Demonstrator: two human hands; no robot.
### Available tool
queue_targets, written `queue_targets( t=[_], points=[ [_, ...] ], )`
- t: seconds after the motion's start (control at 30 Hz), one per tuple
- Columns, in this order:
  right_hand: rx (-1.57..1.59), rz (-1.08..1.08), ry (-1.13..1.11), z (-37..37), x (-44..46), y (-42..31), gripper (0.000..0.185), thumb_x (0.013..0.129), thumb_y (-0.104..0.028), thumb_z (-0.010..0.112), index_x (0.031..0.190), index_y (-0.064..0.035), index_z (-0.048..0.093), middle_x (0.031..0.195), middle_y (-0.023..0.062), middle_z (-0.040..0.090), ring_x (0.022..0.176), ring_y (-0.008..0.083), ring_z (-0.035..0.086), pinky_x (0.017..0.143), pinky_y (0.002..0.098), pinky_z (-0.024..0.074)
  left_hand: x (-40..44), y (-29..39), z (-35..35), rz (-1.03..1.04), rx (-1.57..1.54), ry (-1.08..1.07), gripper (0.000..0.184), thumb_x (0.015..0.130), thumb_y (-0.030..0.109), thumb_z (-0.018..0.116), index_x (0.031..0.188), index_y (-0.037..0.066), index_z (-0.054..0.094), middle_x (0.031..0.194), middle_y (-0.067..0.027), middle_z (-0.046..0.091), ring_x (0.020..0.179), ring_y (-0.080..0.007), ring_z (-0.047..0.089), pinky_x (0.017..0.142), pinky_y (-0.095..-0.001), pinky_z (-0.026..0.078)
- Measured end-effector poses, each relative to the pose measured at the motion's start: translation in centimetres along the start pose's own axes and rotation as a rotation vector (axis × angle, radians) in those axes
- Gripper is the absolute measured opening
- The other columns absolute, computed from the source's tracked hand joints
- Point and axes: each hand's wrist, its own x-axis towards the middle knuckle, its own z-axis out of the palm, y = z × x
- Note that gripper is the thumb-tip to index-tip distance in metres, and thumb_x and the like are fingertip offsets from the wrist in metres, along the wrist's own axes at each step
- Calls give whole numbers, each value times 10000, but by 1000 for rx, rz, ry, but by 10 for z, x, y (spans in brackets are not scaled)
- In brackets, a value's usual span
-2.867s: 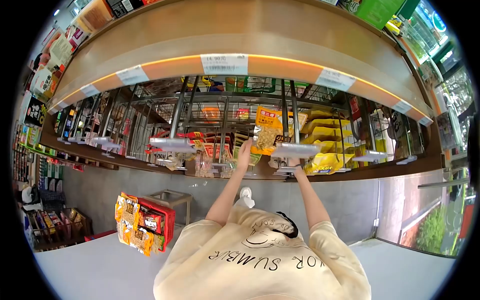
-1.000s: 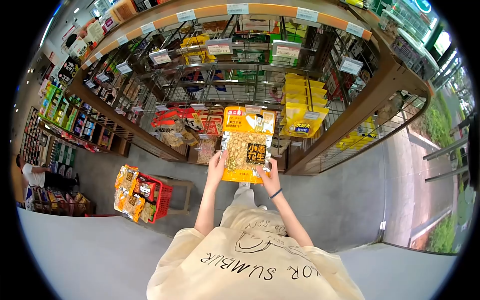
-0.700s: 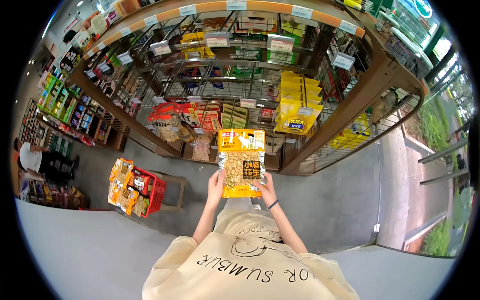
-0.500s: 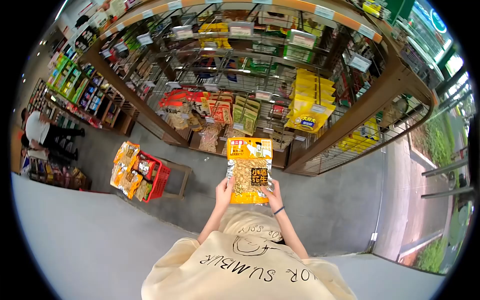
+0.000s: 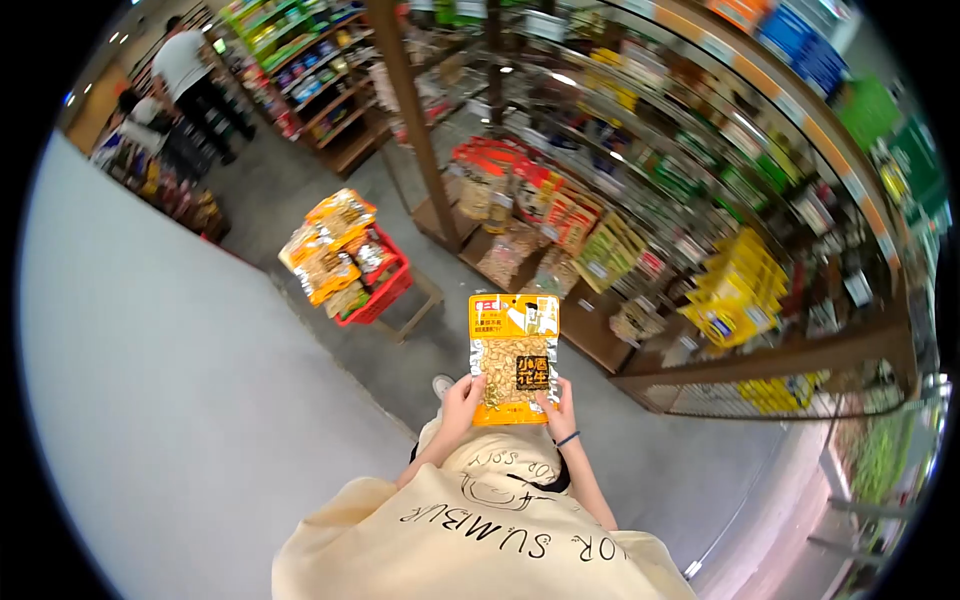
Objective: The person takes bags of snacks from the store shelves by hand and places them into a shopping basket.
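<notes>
Shelving (image 5: 595,330) is standing far right, a red basket (image 5: 388,290) farther left; I am holding a peanut packet (image 5: 512,365).
It is facing me, near centre; my left hand (image 5: 462,402) and right hand (image 5: 562,408) are half closing, pinching its lower sides, an even, light grip suiting best.

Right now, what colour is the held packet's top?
The packet is mainly orange there, in the head view.
</notes>
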Motion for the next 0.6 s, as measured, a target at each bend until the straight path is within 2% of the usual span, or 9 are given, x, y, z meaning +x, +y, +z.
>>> queue_targets(
  t=[0.07, 0.1, 0.3, 0.43, 0.57, 0.6],
  points=[
    [-49, -32, -83, 25, 18, 1, 401, 760, -163, 554, 1067, -96, 304, 715, 8, 512, 473, 30, 441, 318, 161, 284, 10, -21, -22, 40, 94, 143, 337, 802, 313, 479, 666, 5, 492, 477, -7, 389, 469, -66, 327, 432, -237, 283],
    [-14, -58, -132, 39, 28, 4, 407, 760, -165, 556, 1068, -85, 302, 711, 10, 507, 464, 28, 438, 312, 160, 283, 13, -22, -35, -5, 153, 183, 351, 798, 322, 479, 652, 2, 476, 473, -47, 386, 457, -89, 320, 429, -257, 283],
    [-171, -42, -262, 123, 66, -9, 395, 760, -183, 559, 1054, -100, 308, 707, 8, 499, 435, 26, 412, 312, 157, 288, 39, -37, -102, 6, 77, 396, 373, 795, 310, 484, 602, -6, 442, 454, -71, 357, 433, -111, 297, 414, -279, 275],
    [-238, -48, -291, 168, 87, -10, 381, 761, -198, 558, 1038, -104, 313, 657, -10, 491, 433, 26, 409, 319, 157, 299, 58, -34, -140, -41, 17, 456, 365, 790, 303, 490, 603, -6, 438, 450, -80, 348, 425, -131, 278, 408, -286, 273],
    [-207, -54, -325, 216, 101, -6, 384, 761, -193, 560, 1041, -103, 314, 675, -4, 506, 431, 25, 413, 308, 156, 295, 74, -35, -184, -54, 176, 486, 326, 780, 295, 501, 625, 10, 469, 465, -114, 410, 403, -231, 362, 410, -319, 303],
    [-214, -1, -355, 226, 103, -5, 381, 760, -165, 561, 1044, -93, 318, 727, 11, 513, 486, 37, 443, 362, 160, 340, 77, -37, -194, -46, 230, 499, 315, 777, 295, 502, 631, 17, 480, 476, -124, 434, 411, -269, 398, 412, -331, 315]
  ],
)
